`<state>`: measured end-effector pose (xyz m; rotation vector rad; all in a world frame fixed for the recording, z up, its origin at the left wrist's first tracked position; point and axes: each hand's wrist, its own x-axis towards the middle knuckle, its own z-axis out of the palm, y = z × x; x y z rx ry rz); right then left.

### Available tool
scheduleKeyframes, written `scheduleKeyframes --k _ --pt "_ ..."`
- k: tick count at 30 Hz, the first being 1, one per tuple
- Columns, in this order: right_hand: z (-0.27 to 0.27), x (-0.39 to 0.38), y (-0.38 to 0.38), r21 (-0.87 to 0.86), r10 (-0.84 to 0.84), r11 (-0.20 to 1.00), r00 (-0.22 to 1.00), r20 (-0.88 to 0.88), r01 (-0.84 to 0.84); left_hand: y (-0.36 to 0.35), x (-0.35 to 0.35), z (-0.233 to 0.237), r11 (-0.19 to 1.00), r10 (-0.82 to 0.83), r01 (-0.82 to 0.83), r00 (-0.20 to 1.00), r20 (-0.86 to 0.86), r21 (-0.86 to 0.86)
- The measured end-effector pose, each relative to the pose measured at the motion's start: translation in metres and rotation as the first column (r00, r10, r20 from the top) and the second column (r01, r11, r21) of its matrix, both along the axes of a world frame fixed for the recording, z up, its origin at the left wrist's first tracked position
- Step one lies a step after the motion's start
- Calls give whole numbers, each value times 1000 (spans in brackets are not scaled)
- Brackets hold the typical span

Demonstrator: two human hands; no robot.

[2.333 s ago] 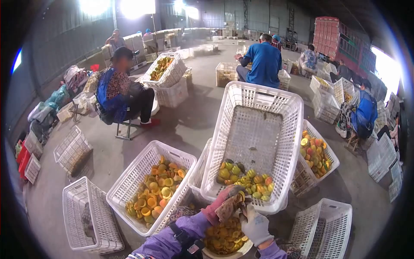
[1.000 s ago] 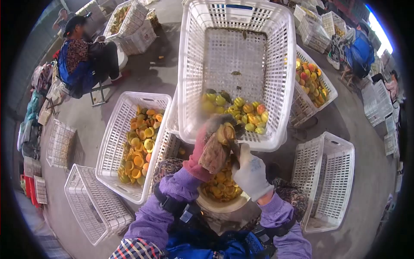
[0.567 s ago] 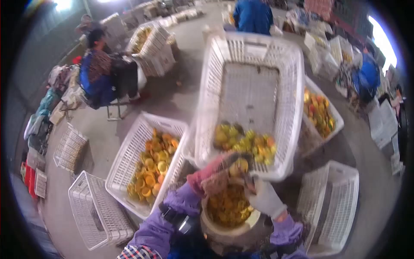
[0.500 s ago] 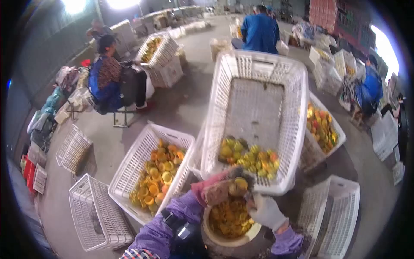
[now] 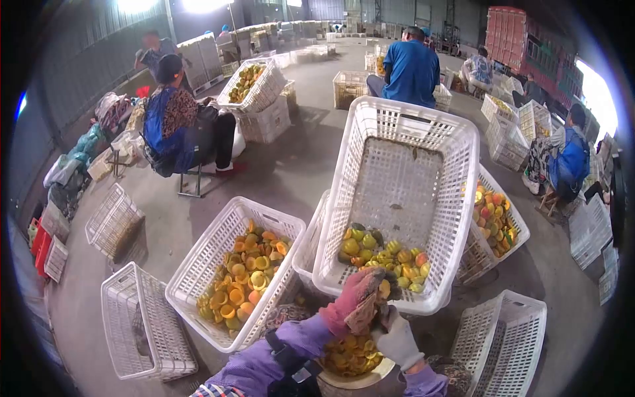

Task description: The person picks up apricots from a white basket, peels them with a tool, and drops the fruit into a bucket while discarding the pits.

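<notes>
Bowl (image 5: 357, 382) sits lower in frame than before. Grey floor (image 5: 284, 165) spans the hall. Tilted crate (image 5: 397, 178), centre: green-yellow fruit (image 5: 360, 248), near end. Adjacent crate (image 5: 210, 241), left: halved fruit (image 5: 241, 284). Bowl: cut pieces (image 5: 350, 354). Left hand (image 5: 357, 301) grips a held fruit (image 5: 384, 288) above; right hand (image 5: 400, 341) close, grasp unclear.

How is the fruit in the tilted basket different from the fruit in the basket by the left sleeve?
The tilted basket has whole-looking fruit; the basket by the sleeve has many cut pieces, like little cups. The first is mostly green and yellow, the second more orange. Both baskets are white with holes.
</notes>
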<state>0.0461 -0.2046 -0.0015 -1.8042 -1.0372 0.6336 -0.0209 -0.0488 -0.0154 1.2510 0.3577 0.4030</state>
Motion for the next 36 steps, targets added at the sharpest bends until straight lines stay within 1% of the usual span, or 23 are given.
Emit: scheduleKeyframes --k 2,3,4,5,8,10,12,14,15,16,17,20,22,24,26,27,30,31,32,33,34,35,36 --pt "-1 16 -8 -125 38 992 974 224 -10 21 5 -14 905 -264 310 946 187 -292" --pt "11 21 -10 -232 92 972 945 313 -18 22 2 -3 849 -301 330 944 135 -413" --pt "13 20 -10 -230 86 973 950 302 -15 20 3 2 981 -191 184 965 180 57" --pt "13 14 -9 -231 84 973 956 282 -18 17 2 4 867 -106 -42 958 265 496" --pt "-13 0 -9 -109 36 994 982 183 -16 -5 7 -7 998 16 -9 995 100 -68" --pt "-25 0 -10 -60 47 997 999 3 -46 -9 14 -11 874 27 -15 999 18 -486" --pt "-40 0 -10 21 43 999 980 -197 -40 -10 16 -11 885 56 -36 998 29 -464" --pt "-39 -1 -12 18 34 999 979 -202 -31 -16 11 9 850 21 11 998 55 -527" --pt "-37 -1 -12 13 29 1000 986 -166 -27 -16 11 4 975 114 -84 984 138 -203" --pt "-31 -2 -11 3 24 1000 999 -48 -24 -16 11 -8 969 169 -207 954 248 135" --pt "-27 -2 -11 -5 15 1000 997 69 -15 -17 13 -18 832 176 -337 914 366 441" --pt "-52 -2 -13 143 47 988 997 63 -55 -23 16 -38 954 251 -278 946 205 114" --pt "-40 -2 -10 110 123 989 965 -233 -99 -27 10 -7 976 195 -178 970 143 -124" --pt "-26 -3 -12 14 135 989 863 -486 -147 -26 8 -3 913 68 7 983 170 -408" --pt "-9 2 -17 -137 75 965 735 -674 -225 -17 13 -27 700 -78 282 944 321 -657" --pt "4 3 -18 -132 52 955 591 -805 -264 -15 9 -14 734 -174 364 917 360 -573" --pt "1 7 -22 55 172 946 351 -920 -319 -10 11 -26 930 -237 305 924 300 -207" --pt "0 8 -22 51 170 947 361 -917 -316 -9 13 -29 968 -222 243 948 228 -68" --pt "-15 11 -24 35 151 963 424 -893 -268 -5 16 -39 815 -302 408 905 299 -412" --pt "-19 11 -26 42 182 965 545 -818 -260 1 18 -41 786 -314 428 898 309 -445" --pt "-1 7 -30 -145 22 961 592 -806 -233 9 11 -31 910 -277 339 925 262 -236" --pt "-17 13 -29 -253 204 896 844 -497 -365 19 -2 -22 926 -162 103 978 133 364" --pt "-33 12 -35 -347 315 840 896 -312 -416 31 -15 -14 769 1 -55 996 85 636"
